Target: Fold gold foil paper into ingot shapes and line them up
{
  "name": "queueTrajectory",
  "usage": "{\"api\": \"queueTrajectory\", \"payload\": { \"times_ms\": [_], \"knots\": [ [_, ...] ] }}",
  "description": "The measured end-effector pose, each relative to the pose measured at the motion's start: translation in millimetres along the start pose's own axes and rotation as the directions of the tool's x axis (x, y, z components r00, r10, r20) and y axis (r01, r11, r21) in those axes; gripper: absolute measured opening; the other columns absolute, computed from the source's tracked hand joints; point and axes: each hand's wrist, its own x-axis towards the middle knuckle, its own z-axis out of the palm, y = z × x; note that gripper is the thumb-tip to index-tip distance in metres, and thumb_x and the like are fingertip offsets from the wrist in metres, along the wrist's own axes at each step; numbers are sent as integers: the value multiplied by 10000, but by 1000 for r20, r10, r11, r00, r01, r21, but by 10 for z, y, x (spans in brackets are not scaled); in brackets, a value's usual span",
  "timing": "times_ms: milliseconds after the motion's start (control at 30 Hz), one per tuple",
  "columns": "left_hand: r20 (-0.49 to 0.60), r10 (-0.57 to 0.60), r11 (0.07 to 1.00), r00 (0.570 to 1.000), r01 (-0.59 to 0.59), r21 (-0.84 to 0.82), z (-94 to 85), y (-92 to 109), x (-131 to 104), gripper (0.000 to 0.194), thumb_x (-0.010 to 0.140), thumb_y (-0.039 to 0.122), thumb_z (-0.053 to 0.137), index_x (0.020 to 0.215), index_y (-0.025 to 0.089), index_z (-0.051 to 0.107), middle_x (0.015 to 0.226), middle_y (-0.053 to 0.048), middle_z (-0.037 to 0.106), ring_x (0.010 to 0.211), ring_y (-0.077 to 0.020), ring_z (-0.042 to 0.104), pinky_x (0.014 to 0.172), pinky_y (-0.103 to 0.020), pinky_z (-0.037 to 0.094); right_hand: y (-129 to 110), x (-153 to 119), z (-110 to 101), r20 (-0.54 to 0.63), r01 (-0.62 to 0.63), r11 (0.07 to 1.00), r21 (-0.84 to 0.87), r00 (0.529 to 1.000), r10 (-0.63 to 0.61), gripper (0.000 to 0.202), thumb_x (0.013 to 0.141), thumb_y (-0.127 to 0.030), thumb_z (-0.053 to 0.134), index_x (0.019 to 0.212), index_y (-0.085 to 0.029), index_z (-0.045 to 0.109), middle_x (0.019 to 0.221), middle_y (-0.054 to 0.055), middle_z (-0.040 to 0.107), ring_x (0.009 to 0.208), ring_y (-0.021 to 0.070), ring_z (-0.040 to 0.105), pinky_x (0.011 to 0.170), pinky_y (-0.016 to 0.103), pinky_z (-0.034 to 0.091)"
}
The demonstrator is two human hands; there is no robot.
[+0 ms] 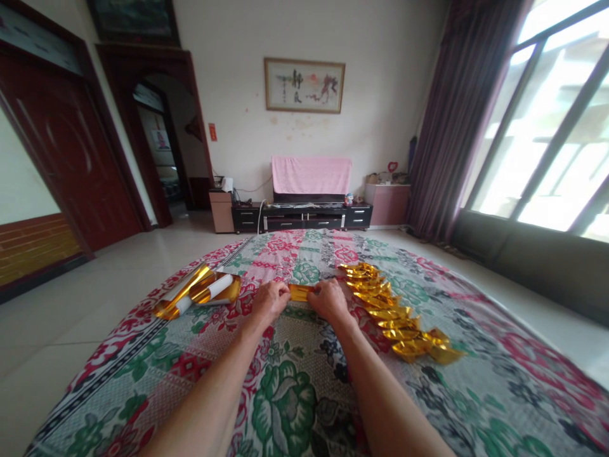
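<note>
A narrow folded strip of gold foil paper (pixel 301 292) lies between my hands on the patterned cloth. My left hand (pixel 272 301) pinches its left end, and my right hand (pixel 330 299) grips the right end with fingers curled over it. To the left rest curled sheets of gold foil paper (pixel 195 289), white on the back. Right of my right hand, several folded gold foil pieces (pixel 387 312), pointed at their ends, lie in a slanting row running from far to near.
A round table under a flowered cloth (pixel 285 397) fills the space before me. Beyond it, a low black cabinet (pixel 304 219) stands at the wall, with a pink cloth (pixel 311 174) above it. A curtain (pixel 451 120) hangs by the right window; a red door (pixel 66 139) is left.
</note>
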Motion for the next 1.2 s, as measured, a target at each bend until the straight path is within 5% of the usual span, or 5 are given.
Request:
{"api": "queueTrajectory", "payload": {
  "times_ms": [333, 700, 867, 1067, 1200],
  "knots": [
    [7, -58, 998, 998, 58, -28, -62, -4, -22, 183, 720, 172, 551, 830, 196, 695, 775, -19, 691, 729, -132, 590, 664, -221, 392, 13, 27, -13, 70, 14, 1000, 3, 997, -14, 262, 702, -275, 539, 889, -164, 684, 925, 112, 563, 854, 186, 569, 747, 249, 416],
    [-60, 37, 999, 998, -35, 40, -36, 13, -25, 245, 832, 239, 444, 868, 211, 685, 846, -36, 687, 828, -147, 585, 794, -238, 370, 32, -8, 12, -11, 49, 997, 59, 999, -49, 238, 721, -245, 503, 854, -244, 700, 918, 68, 600, 801, 162, 586, 706, 235, 411],
    [-91, 43, 996, 995, -50, -73, -44, 22, -25, 233, 813, 254, 470, 919, 185, 666, 915, -48, 688, 858, -150, 595, 794, -233, 396, 21, 6, 26, -31, 44, 991, 126, 999, -40, 221, 717, -249, 511, 826, -234, 703, 891, 55, 652, 812, 167, 604, 697, 223, 410],
    [-207, -126, 969, 970, 75, -236, -90, 65, -36, 293, 804, 312, 487, 1027, 177, 621, 862, -64, 684, 820, -171, 614, 747, -252, 424, 10, 52, 27, -125, 55, 948, 313, 992, -17, 209, 734, -246, 498, 802, -203, 691, 782, 28, 696, 760, 159, 625, 678, 206, 414],
    [-151, -225, 846, 962, 117, -520, -77, 104, -15, 367, 758, 382, 538, 1055, 175, 599, 735, -46, 677, 681, -171, 636, 636, -245, 448, -7, 60, 35, -189, 89, 888, 452, 982, -2, 198, 724, -259, 499, 773, -187, 677, 688, 13, 684, 659, 150, 622, 612, 207, 414]
  ]
}}
